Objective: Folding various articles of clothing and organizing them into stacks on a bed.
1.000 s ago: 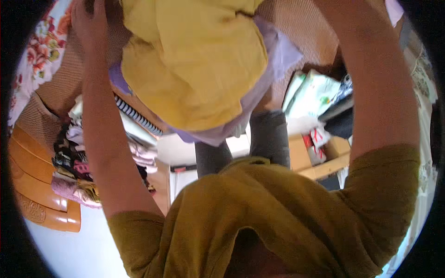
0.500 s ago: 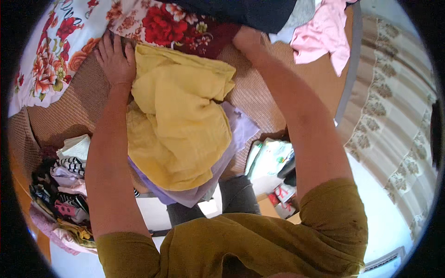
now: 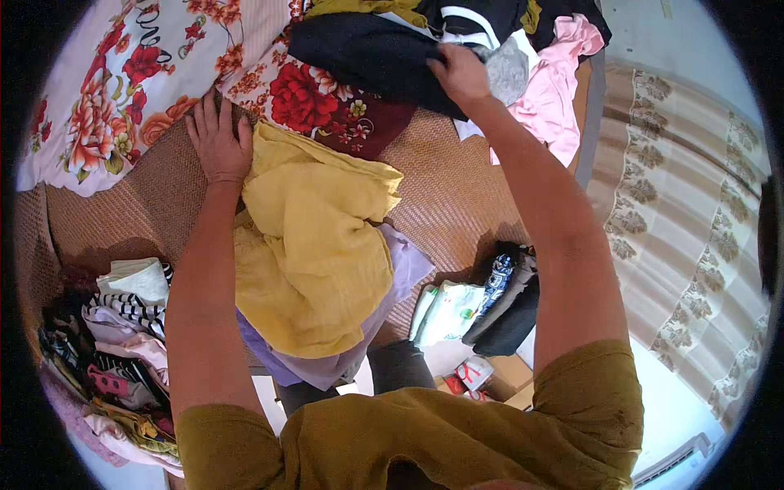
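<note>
My left hand (image 3: 219,140) lies flat with its fingers spread, on the woven brown mat (image 3: 167,184) at the edge of a white, red-flowered cloth (image 3: 90,114). Farther off to the right, my right hand (image 3: 464,77) is closed, its fingertips pinching a black garment (image 3: 367,64) in a loose heap. Between my forearms a rumpled yellow garment (image 3: 314,237) lies over a light purple one (image 3: 408,260). Neither hand holds the yellow cloth.
Folded clothes are stacked at the lower left, with a white piece (image 3: 135,279) on top. Another row, including a white garment (image 3: 447,313), stands by my right forearm. Pink clothing (image 3: 551,102) lies at the far right, near a patterned curtain (image 3: 653,212).
My right hand has moved up and right, from the dark red floral cloth's edge to the black garment. My left hand stays flat by the floral cloth. The view has shifted slightly.
</note>
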Demonstrator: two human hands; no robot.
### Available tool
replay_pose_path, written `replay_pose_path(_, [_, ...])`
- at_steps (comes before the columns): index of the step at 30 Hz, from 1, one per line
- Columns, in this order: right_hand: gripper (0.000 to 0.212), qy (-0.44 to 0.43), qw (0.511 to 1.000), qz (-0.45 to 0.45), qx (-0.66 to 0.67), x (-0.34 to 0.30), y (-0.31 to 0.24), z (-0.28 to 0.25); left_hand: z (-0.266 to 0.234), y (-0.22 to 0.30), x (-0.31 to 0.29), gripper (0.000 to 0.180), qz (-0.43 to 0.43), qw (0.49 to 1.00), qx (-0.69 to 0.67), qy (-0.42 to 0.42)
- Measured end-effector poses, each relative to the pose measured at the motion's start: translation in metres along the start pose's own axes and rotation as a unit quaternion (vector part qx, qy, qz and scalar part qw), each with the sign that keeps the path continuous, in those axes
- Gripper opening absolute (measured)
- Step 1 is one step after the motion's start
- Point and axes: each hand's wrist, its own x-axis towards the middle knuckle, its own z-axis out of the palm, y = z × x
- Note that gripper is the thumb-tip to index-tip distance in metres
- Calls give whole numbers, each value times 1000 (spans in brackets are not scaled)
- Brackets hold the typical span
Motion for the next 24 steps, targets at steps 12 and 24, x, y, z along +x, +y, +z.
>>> replay_pose_path(12, [38, -381, 822, 181, 382, -137, 39, 11, -6, -15, -10, 46, -3, 999, 35, -7])
replay_pose_path(24, [73, -127, 888, 273, 348, -94, 47, 10, -7, -13, -10, 44, 16, 999, 32, 13])
